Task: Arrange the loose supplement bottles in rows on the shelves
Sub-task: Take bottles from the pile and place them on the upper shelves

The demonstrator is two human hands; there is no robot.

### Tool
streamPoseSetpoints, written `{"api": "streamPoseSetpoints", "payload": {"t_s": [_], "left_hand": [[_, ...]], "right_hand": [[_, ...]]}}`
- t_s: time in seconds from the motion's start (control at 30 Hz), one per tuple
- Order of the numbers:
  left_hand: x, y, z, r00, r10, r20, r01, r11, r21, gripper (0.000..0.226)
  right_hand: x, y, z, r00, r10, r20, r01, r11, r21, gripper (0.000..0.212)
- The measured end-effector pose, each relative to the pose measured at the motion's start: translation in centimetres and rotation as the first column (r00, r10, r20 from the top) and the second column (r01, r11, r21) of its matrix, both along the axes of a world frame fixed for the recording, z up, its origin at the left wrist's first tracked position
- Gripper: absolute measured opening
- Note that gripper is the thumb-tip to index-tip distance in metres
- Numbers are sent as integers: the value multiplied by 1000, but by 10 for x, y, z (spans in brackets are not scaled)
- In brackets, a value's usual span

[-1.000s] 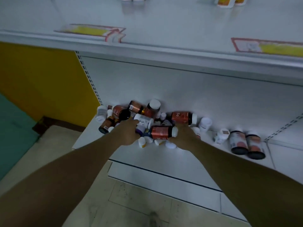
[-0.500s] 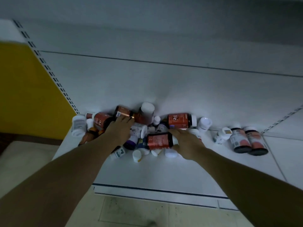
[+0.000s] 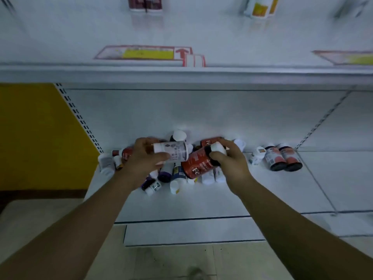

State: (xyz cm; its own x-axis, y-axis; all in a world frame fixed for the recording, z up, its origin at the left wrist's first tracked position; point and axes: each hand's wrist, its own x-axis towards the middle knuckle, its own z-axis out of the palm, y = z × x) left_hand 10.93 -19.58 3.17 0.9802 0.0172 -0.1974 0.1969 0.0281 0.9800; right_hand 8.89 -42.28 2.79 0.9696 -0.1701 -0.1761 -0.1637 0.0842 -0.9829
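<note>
Barely begun: the left hand (image 3: 145,157) grips a white bottle (image 3: 171,151), the right hand (image 3: 231,161) a red bottle (image 3: 196,165), with the heap (image 3: 178,175) unsorted along the back edge of the shelf (image 3: 201,201).

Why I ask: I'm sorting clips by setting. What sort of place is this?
Probably a shop or pharmacy aisle: white metal shelving with a slotted upright, a price label on the upper shelf, and loose supplement bottles heaped on the lower shelf.

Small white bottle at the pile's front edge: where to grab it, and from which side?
Probably pinch the small white bottle across its round body, coming from above at the front of the shelf. It lies on its side at the near edge of the pile, nothing stacked on it.
</note>
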Motion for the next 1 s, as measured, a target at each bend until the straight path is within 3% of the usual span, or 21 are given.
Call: {"api": "streamPoseSetpoints", "payload": {"t_s": [0.13, 0.23, 0.33, 0.47, 0.67, 0.77, 0.9, 1.0], "left_hand": [[-53, -7, 47, 999, -26, -28, 17, 961, -276, 19], [-88, -12, 70, 992, -104, -66, 73, 927, -369, 21], [-118, -26, 94, 979, -190, -68, 150, 909, -390, 16], [-146, -53, 124, 933, -359, 0, 334, 870, -363, 16], [-180, -109, 165, 870, -481, 105, 492, 835, -248, 16], [-200, -149, 186, 845, -511, 155, 534, 816, -220, 14], [-227, -217, 208, 844, -489, 219, 536, 780, -323, 23], [-243, -264, 216, 828, -509, 236, 561, 743, -364, 31]], "right_hand": [[-61, 11, 17, 987, -134, -94, 157, 936, 316, 19], [-106, 15, 25, 979, -79, -189, 181, 766, 617, 45], [-142, 13, 55, 977, -56, -203, 188, 668, 720, 54], [-183, -3, 104, 982, -102, -157, 184, 670, 719, 54], [-224, -55, 155, 970, -240, -40, 221, 803, 554, 61], [-245, -90, 178, 962, -263, 66, 197, 844, 499, 49], [-281, -150, 205, 951, -240, 196, 130, 883, 452, 39], [-306, -196, 218, 946, -254, 199, 178, 925, 336, 35]]}}
